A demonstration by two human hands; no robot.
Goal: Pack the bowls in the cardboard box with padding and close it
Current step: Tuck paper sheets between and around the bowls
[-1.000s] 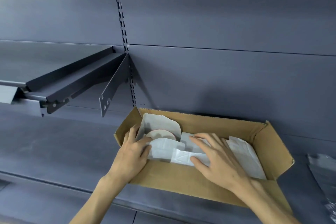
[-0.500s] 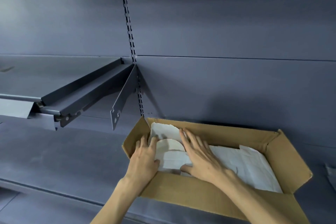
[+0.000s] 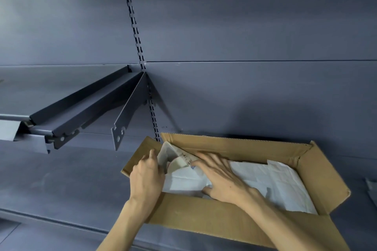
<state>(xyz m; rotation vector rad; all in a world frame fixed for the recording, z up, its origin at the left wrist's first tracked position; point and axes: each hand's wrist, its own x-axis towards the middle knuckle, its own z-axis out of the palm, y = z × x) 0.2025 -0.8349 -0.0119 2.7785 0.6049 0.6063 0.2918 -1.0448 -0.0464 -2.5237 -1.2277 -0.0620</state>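
1. A dark metal bracket [image 3: 126, 120] sticks out from the grey wall [image 3: 244, 26] on the left.
2. The left hand [image 3: 147, 176] is at the left end of the cardboard box [image 3: 204, 214]. Its fingers curl round the edge of the white paper [image 3: 271, 181].
3. A bowl [image 3: 177, 164] peeks out between the two hands, wrapped in the paper.
4. The right hand [image 3: 221, 177] lies flat on the paper with fingers spread, pressing down.
5. The box sits on the grey shelf [image 3: 61, 179], flaps open.
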